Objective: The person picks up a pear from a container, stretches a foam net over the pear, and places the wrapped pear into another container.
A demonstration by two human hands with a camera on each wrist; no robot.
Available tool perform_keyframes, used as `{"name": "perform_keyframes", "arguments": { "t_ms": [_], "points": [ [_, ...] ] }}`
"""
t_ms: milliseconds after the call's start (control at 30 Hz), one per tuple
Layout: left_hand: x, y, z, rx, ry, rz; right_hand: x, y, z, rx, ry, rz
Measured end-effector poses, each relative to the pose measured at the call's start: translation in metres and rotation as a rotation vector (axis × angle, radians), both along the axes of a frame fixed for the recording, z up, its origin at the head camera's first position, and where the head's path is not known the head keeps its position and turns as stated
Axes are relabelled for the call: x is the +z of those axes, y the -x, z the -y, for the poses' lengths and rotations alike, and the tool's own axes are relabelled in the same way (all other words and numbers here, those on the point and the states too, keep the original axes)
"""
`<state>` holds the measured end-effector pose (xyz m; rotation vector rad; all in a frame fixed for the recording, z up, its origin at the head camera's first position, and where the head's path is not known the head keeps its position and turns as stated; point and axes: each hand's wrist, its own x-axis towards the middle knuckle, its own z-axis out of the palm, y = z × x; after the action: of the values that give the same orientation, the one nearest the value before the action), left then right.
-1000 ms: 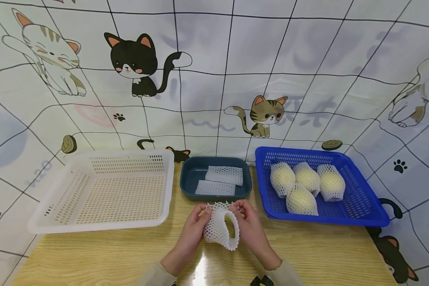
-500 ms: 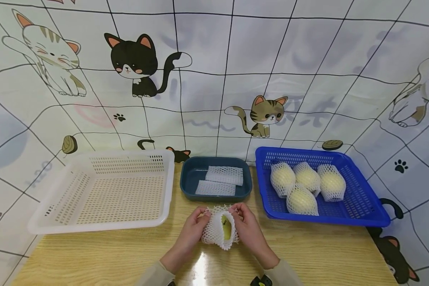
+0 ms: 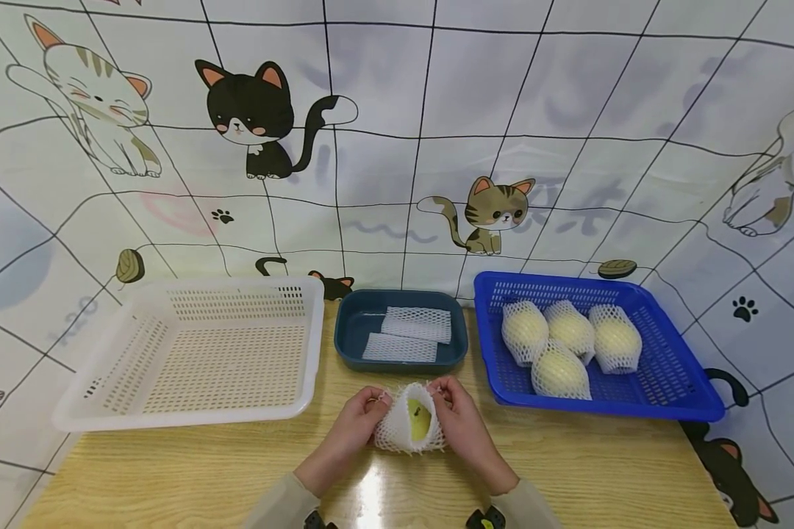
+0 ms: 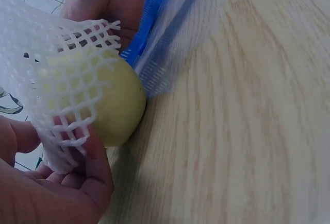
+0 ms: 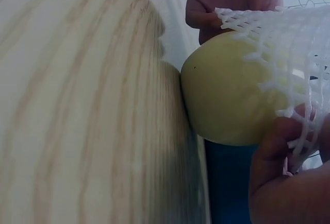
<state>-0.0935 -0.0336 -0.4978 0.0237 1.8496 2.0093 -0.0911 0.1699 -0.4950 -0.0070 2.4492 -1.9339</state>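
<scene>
A white foam fruit net point(image 3: 393, 430) lies partly around a round yellow-green fruit point(image 3: 420, 420) on the table, between the hands. The fruit's dark stem shows through the net's gaping near opening. My left hand point(image 3: 353, 420) pinches the net's far edge on the left, and my right hand point(image 3: 462, 419) pinches the same edge on the right. In the left wrist view, the net's ragged mesh end covers only part of the fruit point(image 4: 126, 108). The right wrist view shows the fruit's rounded bare end point(image 5: 221, 90) sticking out past the mesh.
A dark teal tray point(image 3: 347, 349) behind the hands holds two flat foam nets point(image 3: 400, 348). On the right, a blue basket point(image 3: 609, 405) contains several net-wrapped fruits point(image 3: 561, 373). A white basket point(image 3: 192, 422) stands on the left. Patterned cloth hangs behind the table.
The net's near opening has turned from the right to face the head camera and drawn back around the fruit, whose stem now shows. Both hands keep pinching the edge, slightly lower.
</scene>
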Motion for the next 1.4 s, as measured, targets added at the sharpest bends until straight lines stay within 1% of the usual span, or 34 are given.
{"name": "perform_keyframes", "arguments": {
  "t_ms": [133,367,533,600,900,967,1133,1167,1233,1400],
  "points": [
    [-0.003,0.002,0.001,-0.014,0.014,-0.01,-0.002,0.002,-0.001,0.009,-0.009,0.022],
    [-0.004,0.005,0.003,-0.011,0.051,0.032,-0.005,0.005,-0.003,0.015,-0.068,0.039],
    [-0.005,0.006,0.003,-0.017,0.079,0.031,-0.006,0.007,-0.004,0.035,-0.117,0.035],
    [-0.005,0.007,0.003,-0.027,0.095,0.016,-0.006,0.007,-0.005,0.042,-0.146,0.033],
    [0.0,0.007,0.003,-0.081,0.248,-0.135,-0.009,0.01,-0.01,0.061,-0.253,0.024],
    [0.0,0.008,0.003,-0.099,0.309,-0.183,-0.01,0.01,-0.011,0.061,-0.273,0.023],
    [-0.001,0.01,0.003,-0.161,0.495,-0.31,-0.01,0.01,-0.013,0.072,-0.321,0.003],
    [-0.001,0.01,0.003,-0.169,0.521,-0.324,-0.01,0.01,-0.013,0.078,-0.328,0.002],
    [0.0,0.011,0.003,-0.179,0.567,-0.361,-0.01,0.009,-0.013,0.087,-0.348,0.016],
    [0.001,0.013,0.003,-0.173,0.677,-0.471,-0.01,0.008,-0.012,0.101,-0.37,0.057]
  ]
}}
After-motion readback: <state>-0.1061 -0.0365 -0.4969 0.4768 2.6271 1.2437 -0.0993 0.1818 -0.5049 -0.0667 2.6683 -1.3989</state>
